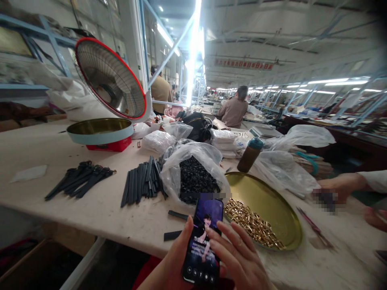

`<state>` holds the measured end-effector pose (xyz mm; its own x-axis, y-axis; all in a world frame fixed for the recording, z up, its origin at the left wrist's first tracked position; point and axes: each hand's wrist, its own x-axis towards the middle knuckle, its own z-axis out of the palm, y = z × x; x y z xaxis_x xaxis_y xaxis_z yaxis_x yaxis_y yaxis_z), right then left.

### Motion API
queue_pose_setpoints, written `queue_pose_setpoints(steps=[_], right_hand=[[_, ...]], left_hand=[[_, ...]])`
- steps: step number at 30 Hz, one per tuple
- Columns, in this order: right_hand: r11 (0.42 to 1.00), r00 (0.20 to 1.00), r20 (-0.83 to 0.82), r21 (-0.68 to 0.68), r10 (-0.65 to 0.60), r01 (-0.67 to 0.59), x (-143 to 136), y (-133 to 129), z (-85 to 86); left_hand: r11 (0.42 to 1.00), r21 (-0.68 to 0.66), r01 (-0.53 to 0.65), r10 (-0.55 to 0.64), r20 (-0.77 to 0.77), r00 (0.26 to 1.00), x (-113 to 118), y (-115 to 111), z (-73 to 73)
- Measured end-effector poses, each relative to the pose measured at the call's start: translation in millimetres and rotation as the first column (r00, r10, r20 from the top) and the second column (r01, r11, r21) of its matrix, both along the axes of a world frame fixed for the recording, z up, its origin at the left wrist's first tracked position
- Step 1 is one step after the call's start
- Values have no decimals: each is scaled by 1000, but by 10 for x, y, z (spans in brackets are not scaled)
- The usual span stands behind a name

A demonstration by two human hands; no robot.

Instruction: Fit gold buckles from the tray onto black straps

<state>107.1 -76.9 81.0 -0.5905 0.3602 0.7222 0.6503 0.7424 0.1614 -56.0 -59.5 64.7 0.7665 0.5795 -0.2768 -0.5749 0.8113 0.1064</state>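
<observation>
Phone in left hand, right fingers spread over the screen

Phone (199, 243) sits low centre, at the near side of the desk (99, 217), tilted, screen lit with a figure and text. Left hand (173, 257) clamped on it: thumb along the left edge, palm mostly hidden. Right hand (238, 251) has fingers apart and slightly bent over the screen's right half; can't tell which fingertips actually touch glass.

Around it: open bag (172, 179) of black bits (198, 175) just beyond the phone, tray (266, 195) with brass pieces (254, 223) to the right, strips (140, 183) bunched left of the bag, two loose strips (173, 235) near the left thumb. Bottle (249, 157) stands behind the tray, leaning in this view. Co-worker's hand (343, 189) at far right, what it holds is blurred out.

Risks, my judgement: one hand carries the phone, so a loose grip or hard poke could drop it. Right wrist could catch the tray rim and scatter brass. Pushing the phone forward could nudge the bag; its mouth is wide open, bits could spill. Left hand drifting could sweep the loose strips off.
</observation>
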Motion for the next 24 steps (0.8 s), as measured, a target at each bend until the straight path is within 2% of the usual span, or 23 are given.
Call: queue_pose_setpoints(steps=[5, 11, 14, 19, 24], right_hand=[[983, 991, -30, -137, -130, 124, 15, 249, 195], [969, 989, -3, -203, -146, 142, -31, 301, 124], [976, 989, -62, -184, -133, 120, 9, 245, 96], [990, 963, -242, -102, -119, 97, 49, 70, 28], [999, 974, -225, -47, -28, 18, 14, -63, -151]], left_hand=[[983, 173, 57, -35, -130, 991, 19, -19, -76], [980, 193, 55, -2, -263, 965, 28, -35, -105], [978, 199, 65, -19, -226, 974, 19, -46, -100], [982, 190, -12, 36, -123, 992, -4, -35, -56], [992, 123, -10, 13, -17, 1000, -28, 30, -19]])
